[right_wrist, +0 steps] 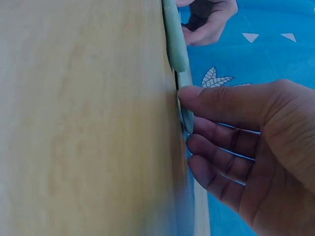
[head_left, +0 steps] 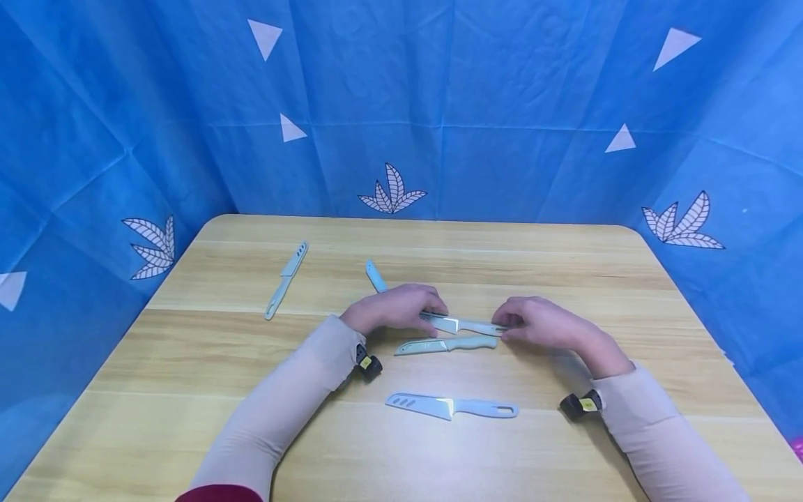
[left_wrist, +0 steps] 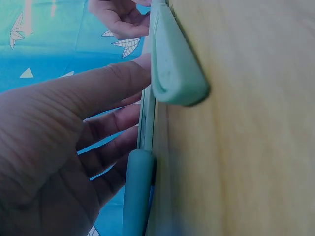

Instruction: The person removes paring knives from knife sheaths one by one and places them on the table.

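Note:
A sheathed fruit knife (head_left: 467, 326) lies crosswise between the two hands. My left hand (head_left: 401, 307) pinches its sheathed blade end. At the other end, the thumb and fingers of my right hand (head_left: 546, 322) grip the pale handle (right_wrist: 186, 110). Just nearer to me and almost parallel is a pale green knife (head_left: 447, 345), its sheath end (left_wrist: 179, 73) close by the left thumb. Behind the left hand, a blue handle (head_left: 376, 276) pokes out; the rest of that knife is hidden.
A light blue knife (head_left: 452, 407) lies crosswise nearer the front of the wooden table (head_left: 502, 460). Toward the back left rests another knife (head_left: 286, 280), set at a slant. Blue curtain cloth (head_left: 477, 84) hangs behind and beside the table.

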`<move>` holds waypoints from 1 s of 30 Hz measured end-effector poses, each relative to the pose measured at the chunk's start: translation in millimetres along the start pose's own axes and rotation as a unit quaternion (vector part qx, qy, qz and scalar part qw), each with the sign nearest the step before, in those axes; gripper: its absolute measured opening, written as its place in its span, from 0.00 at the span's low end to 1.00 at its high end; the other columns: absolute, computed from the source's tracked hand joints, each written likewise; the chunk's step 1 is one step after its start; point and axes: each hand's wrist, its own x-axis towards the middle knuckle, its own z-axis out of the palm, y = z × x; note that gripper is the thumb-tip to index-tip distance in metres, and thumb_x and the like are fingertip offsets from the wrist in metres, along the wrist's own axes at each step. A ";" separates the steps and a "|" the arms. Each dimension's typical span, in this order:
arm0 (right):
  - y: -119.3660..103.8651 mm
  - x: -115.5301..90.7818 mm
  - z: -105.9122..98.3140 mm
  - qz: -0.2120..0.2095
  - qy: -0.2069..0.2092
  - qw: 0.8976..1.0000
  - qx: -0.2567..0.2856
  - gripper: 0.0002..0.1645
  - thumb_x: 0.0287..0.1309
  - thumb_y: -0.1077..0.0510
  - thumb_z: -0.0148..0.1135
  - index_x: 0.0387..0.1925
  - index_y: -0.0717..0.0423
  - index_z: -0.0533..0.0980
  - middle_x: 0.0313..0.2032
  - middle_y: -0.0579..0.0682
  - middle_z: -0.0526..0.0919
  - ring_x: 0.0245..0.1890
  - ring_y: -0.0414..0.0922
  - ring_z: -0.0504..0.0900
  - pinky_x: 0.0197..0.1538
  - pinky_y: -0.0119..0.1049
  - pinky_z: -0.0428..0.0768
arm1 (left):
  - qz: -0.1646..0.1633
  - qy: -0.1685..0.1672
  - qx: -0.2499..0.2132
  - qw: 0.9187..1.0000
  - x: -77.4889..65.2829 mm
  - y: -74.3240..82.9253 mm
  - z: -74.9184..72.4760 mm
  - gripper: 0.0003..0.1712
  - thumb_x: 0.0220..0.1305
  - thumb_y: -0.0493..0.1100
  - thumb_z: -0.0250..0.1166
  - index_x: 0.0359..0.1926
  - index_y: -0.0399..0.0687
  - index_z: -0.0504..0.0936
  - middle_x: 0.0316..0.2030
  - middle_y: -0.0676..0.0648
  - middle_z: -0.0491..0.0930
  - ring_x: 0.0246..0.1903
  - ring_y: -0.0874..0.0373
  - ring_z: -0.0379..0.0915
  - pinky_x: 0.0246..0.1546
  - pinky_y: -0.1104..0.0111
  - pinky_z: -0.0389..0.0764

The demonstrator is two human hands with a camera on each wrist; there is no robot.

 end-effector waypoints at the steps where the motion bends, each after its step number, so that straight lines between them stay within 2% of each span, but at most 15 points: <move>1: -0.2 0.0 0.3 0.002 0.001 1.000 -0.004 0.13 0.57 0.58 0.70 0.45 0.51 0.81 0.36 0.39 0.80 0.36 0.38 0.76 0.41 0.38 0.80 | 0.002 0.001 0.003 1.000 0.1 -0.4 0.5 0.23 0.60 0.51 0.71 0.55 0.50 0.83 0.48 0.54 0.80 0.47 0.64 0.73 0.53 0.72 0.76; 11: -3.0 -1.5 -0.8 0.008 0.024 1.000 -0.017 0.12 0.56 0.61 0.69 0.44 0.52 0.81 0.34 0.39 0.79 0.34 0.38 0.76 0.40 0.37 0.80 | 0.008 0.012 0.019 1.000 0.8 -0.5 1.4 0.15 0.64 0.46 0.68 0.51 0.49 0.84 0.45 0.53 0.79 0.43 0.63 0.73 0.49 0.72 0.77; 17: -3.8 -2.1 -3.6 0.016 0.045 0.999 -0.013 0.14 0.54 0.61 0.69 0.44 0.53 0.81 0.34 0.40 0.80 0.35 0.39 0.77 0.41 0.38 0.81 | 0.006 0.036 0.016 0.999 -1.3 2.1 -1.2 0.15 0.62 0.45 0.69 0.49 0.48 0.85 0.44 0.53 0.79 0.41 0.63 0.73 0.47 0.73 0.78; 30: -8.3 -0.8 -10.6 -0.018 0.078 0.997 -0.009 0.13 0.55 0.64 0.67 0.43 0.55 0.80 0.34 0.41 0.80 0.36 0.40 0.79 0.41 0.40 0.84 | 0.002 0.057 0.019 0.998 -9.9 7.2 -16.4 0.14 0.62 0.44 0.69 0.49 0.49 0.85 0.44 0.53 0.83 0.42 0.63 0.76 0.48 0.71 0.79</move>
